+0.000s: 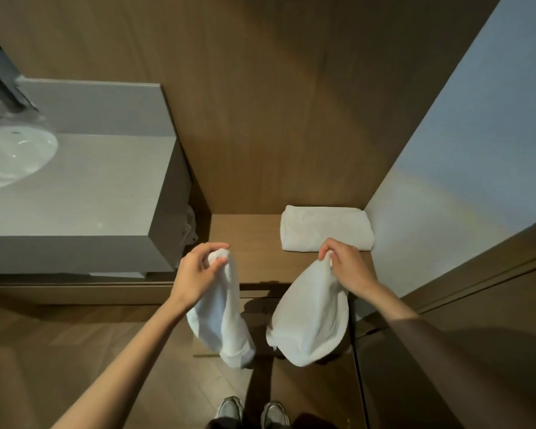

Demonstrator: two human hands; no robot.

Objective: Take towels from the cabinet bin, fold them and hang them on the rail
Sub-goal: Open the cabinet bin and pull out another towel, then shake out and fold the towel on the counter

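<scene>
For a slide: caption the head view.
Left hand and right hand each pinch hanging white cloth; folded white towel on wooden shelf.

Two hands [195, 272] [347, 269], one folded towel [325, 227], seemingly two hanging towels [226, 320] [310, 317], two shoes [229, 408] [274, 413], one sink [13, 156].

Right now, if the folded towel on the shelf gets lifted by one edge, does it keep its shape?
Probably not: the folded towel has soft, rounded edges, and the white cloth pinched by the right hand droops limp. It likely unfolds and sags. Pushed, it probably bunches rather than rolls, since it lies flat on the wooden shelf.
</scene>
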